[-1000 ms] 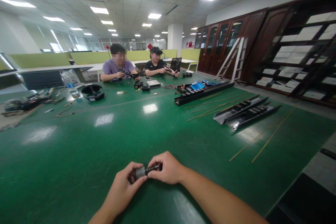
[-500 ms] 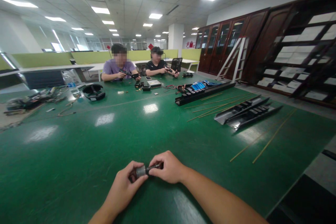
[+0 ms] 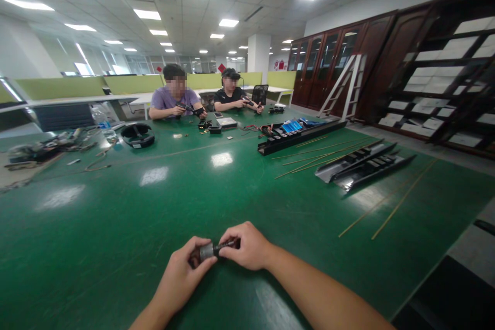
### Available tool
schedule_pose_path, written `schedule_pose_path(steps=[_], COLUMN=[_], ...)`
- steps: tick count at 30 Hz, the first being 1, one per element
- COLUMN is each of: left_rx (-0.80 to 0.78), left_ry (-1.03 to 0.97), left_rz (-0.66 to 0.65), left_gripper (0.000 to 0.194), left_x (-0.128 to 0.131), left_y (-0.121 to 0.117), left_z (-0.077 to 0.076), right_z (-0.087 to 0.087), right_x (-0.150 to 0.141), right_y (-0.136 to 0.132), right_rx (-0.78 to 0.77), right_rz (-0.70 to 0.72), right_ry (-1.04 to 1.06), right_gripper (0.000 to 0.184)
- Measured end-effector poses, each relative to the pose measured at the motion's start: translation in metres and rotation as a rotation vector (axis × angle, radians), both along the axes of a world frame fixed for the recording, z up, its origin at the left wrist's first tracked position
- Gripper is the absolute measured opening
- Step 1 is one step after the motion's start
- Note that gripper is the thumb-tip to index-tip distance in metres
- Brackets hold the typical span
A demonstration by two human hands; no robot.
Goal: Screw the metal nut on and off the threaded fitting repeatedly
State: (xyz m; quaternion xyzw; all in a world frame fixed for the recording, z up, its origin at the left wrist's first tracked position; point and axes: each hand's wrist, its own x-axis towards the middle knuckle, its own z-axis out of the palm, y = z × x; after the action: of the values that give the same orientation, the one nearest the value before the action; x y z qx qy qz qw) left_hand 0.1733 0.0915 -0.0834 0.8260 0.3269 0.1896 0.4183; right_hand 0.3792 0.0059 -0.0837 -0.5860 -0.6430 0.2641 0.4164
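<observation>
Low over the near part of the green table (image 3: 127, 247), my two hands meet at one small part. My left hand (image 3: 184, 270) is closed around a grey metal cylinder (image 3: 207, 251), thumb below and fingers above. From its right end runs a thin, dark, ridged shaft (image 3: 227, 245), roughly level. My right hand (image 3: 249, 247) pinches that shaft between thumb and fingertips. The fingers hide both ends of the part, and its exact kind cannot be made out.
Two people (image 3: 175, 94) sit across the table holding dark tools. Metal channels (image 3: 365, 165), a long black channel (image 3: 297, 136) and thin yellowish rods (image 3: 402, 201) lie right. A black headset (image 3: 137, 135) and a cable pile (image 3: 42, 148) lie left. A stepladder (image 3: 346, 87) stands behind.
</observation>
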Motion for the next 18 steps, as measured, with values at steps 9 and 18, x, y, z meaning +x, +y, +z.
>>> schedule_pose_path(steps=[9,18], left_rx=[-0.032,-0.013], left_ry=[-0.024,-0.011], left_rz=[-0.003,-0.006], left_gripper=[0.034,0.033], left_x=[-0.0002,-0.0008], left_y=[0.0009,0.0021], left_z=[-0.0027,-0.0024], right_z=[-0.0023,-0.0072], right_x=[0.0007,0.0014], right_y=[0.0007,0.0033], right_rx=[-0.016,-0.029], right_rz=[-0.01,-0.017], right_ry=[0.018,0.047], right_gripper=[0.017,0.022])
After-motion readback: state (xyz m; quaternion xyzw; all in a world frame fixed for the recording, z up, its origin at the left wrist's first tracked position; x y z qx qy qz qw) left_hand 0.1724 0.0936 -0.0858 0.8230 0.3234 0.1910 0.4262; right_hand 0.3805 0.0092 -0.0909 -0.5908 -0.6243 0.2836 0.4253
